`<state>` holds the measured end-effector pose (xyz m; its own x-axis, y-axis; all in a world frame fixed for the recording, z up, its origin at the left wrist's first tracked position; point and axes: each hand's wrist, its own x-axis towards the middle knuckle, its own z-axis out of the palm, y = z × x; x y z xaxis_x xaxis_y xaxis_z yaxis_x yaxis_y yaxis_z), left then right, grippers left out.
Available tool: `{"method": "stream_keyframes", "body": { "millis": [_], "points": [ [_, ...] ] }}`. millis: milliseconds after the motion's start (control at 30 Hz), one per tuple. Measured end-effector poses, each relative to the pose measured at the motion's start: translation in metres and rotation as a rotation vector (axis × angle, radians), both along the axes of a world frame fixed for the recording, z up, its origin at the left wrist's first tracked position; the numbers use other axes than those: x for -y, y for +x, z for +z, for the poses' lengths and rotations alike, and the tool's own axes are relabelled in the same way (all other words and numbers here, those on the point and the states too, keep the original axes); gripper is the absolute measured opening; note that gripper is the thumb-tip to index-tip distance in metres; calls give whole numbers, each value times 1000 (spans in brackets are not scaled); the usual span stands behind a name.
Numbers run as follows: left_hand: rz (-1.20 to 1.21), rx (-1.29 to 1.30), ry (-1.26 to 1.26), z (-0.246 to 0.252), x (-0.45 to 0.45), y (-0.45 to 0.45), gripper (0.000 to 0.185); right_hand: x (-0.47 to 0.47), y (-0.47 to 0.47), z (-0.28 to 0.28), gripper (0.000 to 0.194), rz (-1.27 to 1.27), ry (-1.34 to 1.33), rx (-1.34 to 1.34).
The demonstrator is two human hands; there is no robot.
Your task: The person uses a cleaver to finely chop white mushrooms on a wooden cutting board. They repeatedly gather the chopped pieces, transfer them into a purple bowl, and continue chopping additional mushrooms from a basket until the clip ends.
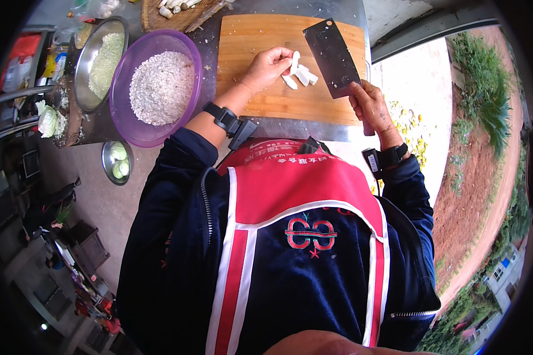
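Observation:
On the wooden cutting board [257, 33] lie several white slices [304, 75], which look like cut mushroom. My left hand [268, 66] pinches one white slice [295, 62] upright between thumb and fingers, beside the others. In my right hand [369, 104] is a cleaver [333, 57] with a broad dark blade, gripped where the handle meets the blade. The blade is raised at the right side of the board, apart from the slices, and small white bits stick to it.
Left of the board stands a purple plastic basin [191, 57] of white chopped food. Beyond it is a steel bowl [81, 75] of pale green chopped food. A woven tray [149, 17] holds whole mushrooms [173, 6]. Lower down, a steel basin [109, 171] holds cabbages [120, 159].

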<state>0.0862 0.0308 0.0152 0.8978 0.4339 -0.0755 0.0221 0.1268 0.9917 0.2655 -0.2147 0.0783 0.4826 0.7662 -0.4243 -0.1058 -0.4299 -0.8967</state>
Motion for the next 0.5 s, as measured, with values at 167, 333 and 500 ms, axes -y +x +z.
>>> {"method": "stream_keyframes", "body": {
  "millis": [167,333,500],
  "points": [
    [99,164,1179,-8,19,8,18,-2,6,-10,22,225,40,761],
    [65,184,1488,-16,30,-2,27,-4,-9,-22,21,328,-43,892],
    [39,191,1382,-25,30,-4,27,-2,-17,-22,21,352,-28,928]
  ]
}}
